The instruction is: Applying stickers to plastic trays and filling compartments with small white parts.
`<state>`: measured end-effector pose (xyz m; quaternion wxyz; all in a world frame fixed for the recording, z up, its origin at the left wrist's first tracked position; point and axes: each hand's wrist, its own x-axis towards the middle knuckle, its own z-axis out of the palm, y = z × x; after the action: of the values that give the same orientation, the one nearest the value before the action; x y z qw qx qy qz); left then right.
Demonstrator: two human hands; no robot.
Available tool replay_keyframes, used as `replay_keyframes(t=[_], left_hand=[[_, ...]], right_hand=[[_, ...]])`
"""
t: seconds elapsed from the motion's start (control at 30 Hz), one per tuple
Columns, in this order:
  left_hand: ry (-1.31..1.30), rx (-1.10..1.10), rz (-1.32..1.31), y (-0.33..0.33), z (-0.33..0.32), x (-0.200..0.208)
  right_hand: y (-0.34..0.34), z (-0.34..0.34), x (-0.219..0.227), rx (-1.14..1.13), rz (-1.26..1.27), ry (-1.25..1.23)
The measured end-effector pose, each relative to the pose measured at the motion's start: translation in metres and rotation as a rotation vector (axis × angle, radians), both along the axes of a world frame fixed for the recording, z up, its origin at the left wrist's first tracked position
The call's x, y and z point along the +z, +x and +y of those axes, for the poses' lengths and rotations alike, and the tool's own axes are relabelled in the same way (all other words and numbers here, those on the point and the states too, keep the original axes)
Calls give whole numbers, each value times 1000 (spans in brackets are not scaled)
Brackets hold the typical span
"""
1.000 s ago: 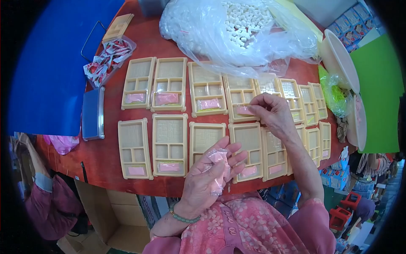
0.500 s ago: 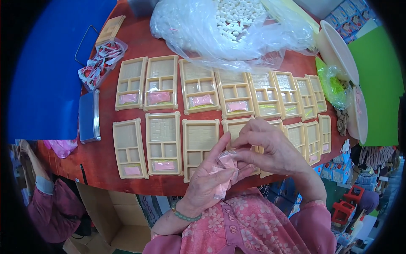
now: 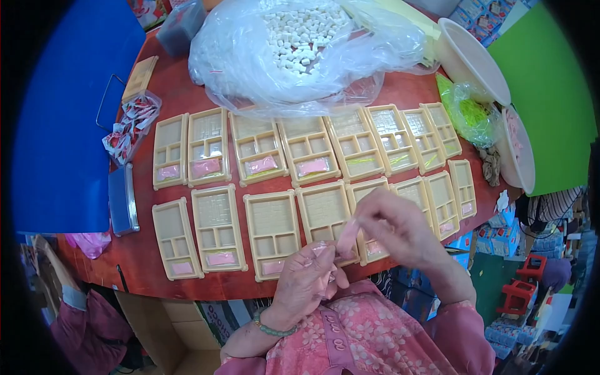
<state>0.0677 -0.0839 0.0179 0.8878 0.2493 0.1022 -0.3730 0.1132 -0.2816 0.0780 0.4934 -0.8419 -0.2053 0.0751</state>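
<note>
My left hand (image 3: 305,276), a beaded bracelet on its wrist, is closed around several small clear-wrapped pink packets in front of my body. Just right of it, my right hand (image 3: 397,226) pinches one pink packet (image 3: 348,237), whose lower end is at the left fingers. Both hands are over the front row of beige compartment trays, and partly hide some of them. A front tray (image 3: 270,207) beside my left hand has a pink packet in its near compartment. In the back row, a tray (image 3: 308,132) holds a pink packet, while others farther right show yellow-green strips.
A big clear plastic bag (image 3: 231,69) of small white pieces lies at the back. On the right are a yellow-green bag (image 3: 470,115) and two pale basins (image 3: 478,69). Red-and-white sachets (image 3: 134,122) and a blue-grey box (image 3: 123,200) sit left. Another person's sleeve (image 3: 87,325) shows lower left.
My right hand has drawn one pink packet up and away from the bunch in my left hand. The view has shifted, so the trays appear lower and farther left.
</note>
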Motion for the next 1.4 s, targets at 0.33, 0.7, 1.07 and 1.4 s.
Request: replay_keyframes(t=[0.33,0.7,1.07,1.4], left_hand=[[27,1,-20,6,-4,13],[2,-15,70,8,3,12],[331,3,-172,10,-9,21],[437,-87,-354,0,-29,16]], right_hand=[[47,-34,-42,-530,171,404],[52,-31,-55,-569,-185,-309],[18,-14,2,-258,-324,-385],[-19,-28,9,59,301,150]])
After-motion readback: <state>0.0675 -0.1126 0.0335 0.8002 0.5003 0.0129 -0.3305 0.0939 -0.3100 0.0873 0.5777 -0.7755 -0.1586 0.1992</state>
